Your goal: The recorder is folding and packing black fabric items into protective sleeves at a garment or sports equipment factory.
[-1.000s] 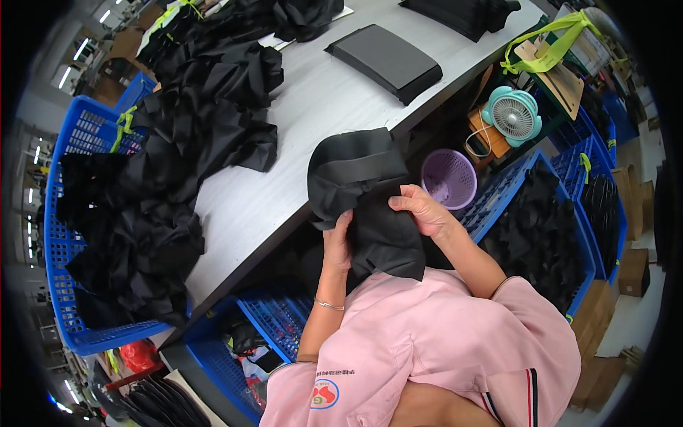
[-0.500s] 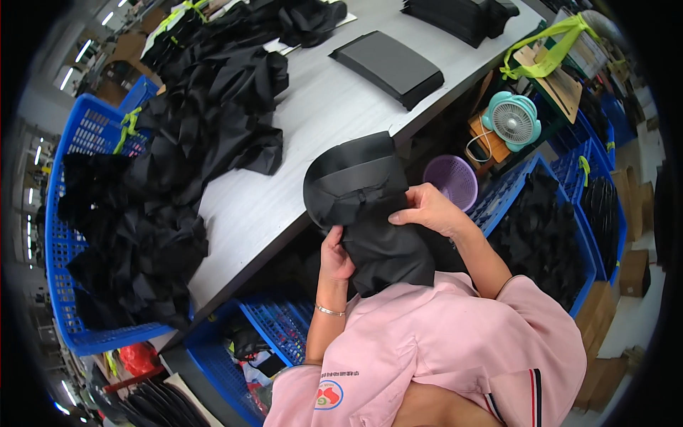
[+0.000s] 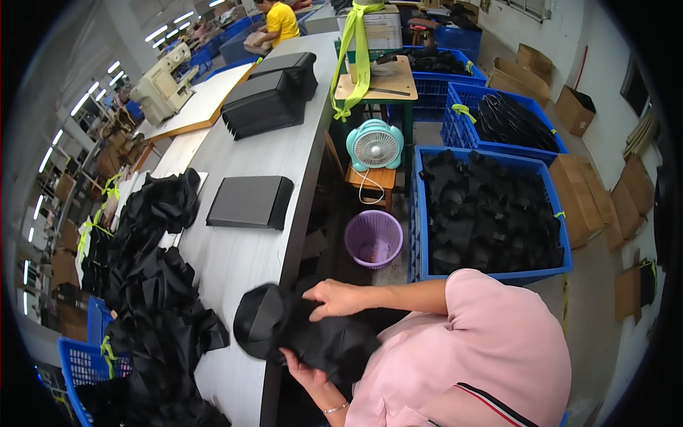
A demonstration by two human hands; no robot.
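Note:
A soft black fabric piece [image 3: 324,347] with a stiff, rounded panel at its far end is held at the near edge of the table, in front of my body. Its rounded end overlaps the tabletop. My left hand [image 3: 304,368] grips it from below, thumb on the near side and the other fingers partly hidden beneath. From the right, my right hand [image 3: 336,299] comes over the top, its thumb and fingers closing on the cloth near the panel. A flat stack of smooth black panels [image 3: 249,202] lies beyond on the grey table [image 3: 235,260].
Loose black cloth [image 3: 156,285] heaps along the table's left side, into a blue basket [image 3: 80,363]. Farther back stands a larger black stack [image 3: 267,99]. To the right are a purple basket [image 3: 373,238], a teal fan [image 3: 375,144] and a blue crate [image 3: 491,277] of black pieces.
The view has swung to the right, showing more of the crates and aisle. Both hands keep hold of the black fabric piece, which is now turned, its rounded end pointing left.

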